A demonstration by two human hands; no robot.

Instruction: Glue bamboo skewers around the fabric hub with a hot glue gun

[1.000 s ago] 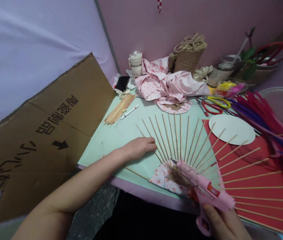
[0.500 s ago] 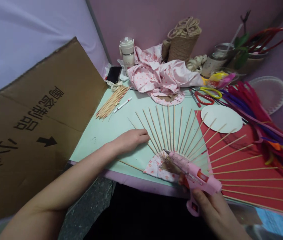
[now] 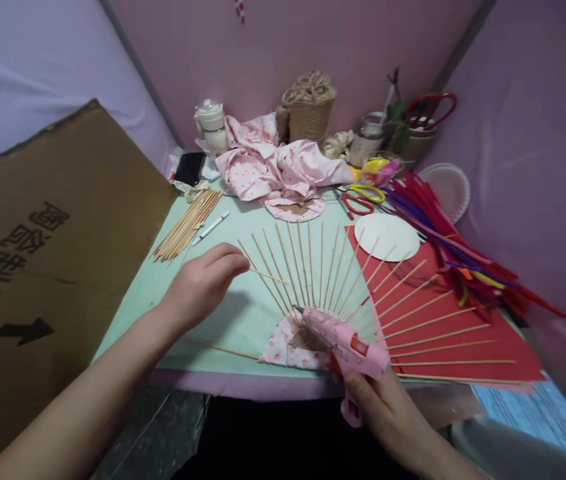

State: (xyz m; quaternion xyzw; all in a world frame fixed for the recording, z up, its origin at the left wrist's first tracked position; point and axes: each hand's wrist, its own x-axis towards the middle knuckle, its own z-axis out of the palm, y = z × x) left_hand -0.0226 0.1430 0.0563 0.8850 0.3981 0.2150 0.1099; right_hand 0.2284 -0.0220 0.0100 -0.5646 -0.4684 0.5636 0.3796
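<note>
My left hand (image 3: 203,283) pinches a thin wooden stick (image 3: 269,275) by one end. The stick is raised over the table and points right, across the spread sticks. My right hand (image 3: 387,407) is wrapped round the handle of a pink glue gun (image 3: 345,340). The gun's dark nozzle points up and left, just over a half-round base covered in pink flowered cloth (image 3: 277,343). Several wooden sticks (image 3: 307,263) fan out from this base, with a gap at its left side before a lone stick (image 3: 223,348). The gun and hand hide part of the base.
Behind the fan lie loose sticks (image 3: 187,227), a white pen (image 3: 210,228), crumpled pink cloth (image 3: 283,167) and scissors (image 3: 357,201). To the right are red card (image 3: 427,300), a white oval (image 3: 387,237) and pipe cleaners (image 3: 427,213). A cardboard sheet (image 3: 87,220) stands left.
My left hand has lifted off the table beside the fan, and the stick it holds now points right above it. The glue gun stays over the base. The whole view has shifted.
</note>
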